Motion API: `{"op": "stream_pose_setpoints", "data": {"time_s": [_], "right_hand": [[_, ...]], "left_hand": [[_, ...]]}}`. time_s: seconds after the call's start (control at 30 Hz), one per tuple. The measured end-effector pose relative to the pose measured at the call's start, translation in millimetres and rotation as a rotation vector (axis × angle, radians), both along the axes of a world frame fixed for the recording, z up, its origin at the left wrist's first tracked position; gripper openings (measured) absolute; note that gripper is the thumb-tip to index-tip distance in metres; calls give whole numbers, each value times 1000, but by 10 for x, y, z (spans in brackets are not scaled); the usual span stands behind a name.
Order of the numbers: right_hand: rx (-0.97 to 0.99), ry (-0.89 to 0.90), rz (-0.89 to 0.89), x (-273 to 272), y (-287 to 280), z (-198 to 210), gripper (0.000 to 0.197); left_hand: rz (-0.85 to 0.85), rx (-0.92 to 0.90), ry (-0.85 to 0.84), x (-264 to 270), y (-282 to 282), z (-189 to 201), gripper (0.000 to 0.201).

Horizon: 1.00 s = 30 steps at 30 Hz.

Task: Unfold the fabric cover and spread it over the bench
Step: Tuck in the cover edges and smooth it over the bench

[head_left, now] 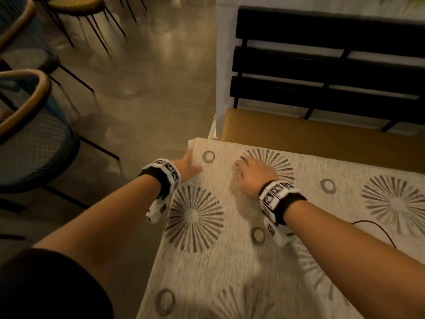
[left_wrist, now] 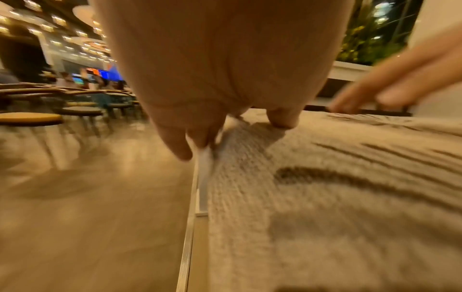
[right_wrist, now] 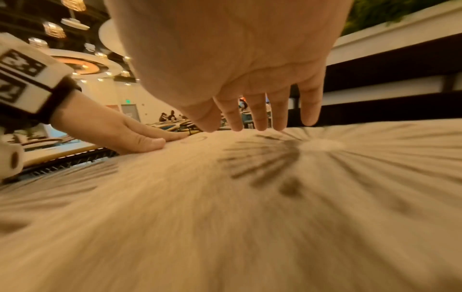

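Note:
A beige fabric cover (head_left: 230, 249) with grey sunburst and ring prints lies flat over the near part of the bench. The bench's mustard seat cushion (head_left: 310, 137) shows bare beyond the cover, below a black slatted backrest (head_left: 322, 61). My left hand (head_left: 187, 165) lies along the cover's left edge near its far corner. Its fingers are straight, and its thumb (left_wrist: 282, 118) rests on top of the fabric (left_wrist: 325, 197). My right hand (head_left: 253, 173) presses palm-down on a sunburst print, and its spread fingers (right_wrist: 260, 118) touch the cloth (right_wrist: 225, 217). Both views are motion-blurred.
Blue-cushioned chairs with wooden rims (head_left: 30, 139) stand on the polished floor (head_left: 142, 93) to the left of the bench. A thin black cable (head_left: 377, 229) lies on the cover by my right forearm. A white wall runs behind the backrest.

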State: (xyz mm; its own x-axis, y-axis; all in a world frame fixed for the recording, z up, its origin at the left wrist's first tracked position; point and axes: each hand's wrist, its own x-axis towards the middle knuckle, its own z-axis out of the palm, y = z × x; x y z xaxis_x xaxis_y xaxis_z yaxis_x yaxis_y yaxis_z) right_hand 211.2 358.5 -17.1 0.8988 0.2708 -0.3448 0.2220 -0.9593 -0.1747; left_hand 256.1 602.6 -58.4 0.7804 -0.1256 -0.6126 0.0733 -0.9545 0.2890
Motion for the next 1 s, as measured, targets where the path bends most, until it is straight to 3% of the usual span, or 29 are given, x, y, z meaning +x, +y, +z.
{"op": "stream_pose_setpoints", "data": {"time_s": [0.07, 0.13, 0.27, 0.37, 0.5, 0.63, 0.73, 0.83, 1.0], "right_hand": [[-8, 68, -46, -261, -243, -60, 54], [-18, 91, -80, -536, -444, -105, 56], [-3, 145, -95, -1109, -705, -85, 59], [13, 133, -83, -1644, -842, -81, 58], [45, 147, -42, -2297, -1022, -58, 56], [109, 130, -15, -3012, -1201, -7, 56], [120, 112, 25, -3549, -1292, -47, 59], [102, 106, 49, -3927, -1261, -153, 58], [1, 125, 61, -4161, -1221, -334, 61]], "left_hand": [[119, 63, 49, -41, 13, 40, 80], [131, 109, -69, -169, -72, 159, 73], [-66, 37, -287, -849, -481, 707, 65], [-126, -71, -298, -1746, -818, 885, 56], [-187, 69, -256, -2960, -1280, 695, 62], [-98, 101, -242, -3915, -1664, 485, 65], [-176, 115, -255, -4569, -1886, 376, 64], [-236, 121, -271, -4972, -2045, 226, 65], [-224, 102, -300, -5155, -1994, -21, 67]]}}
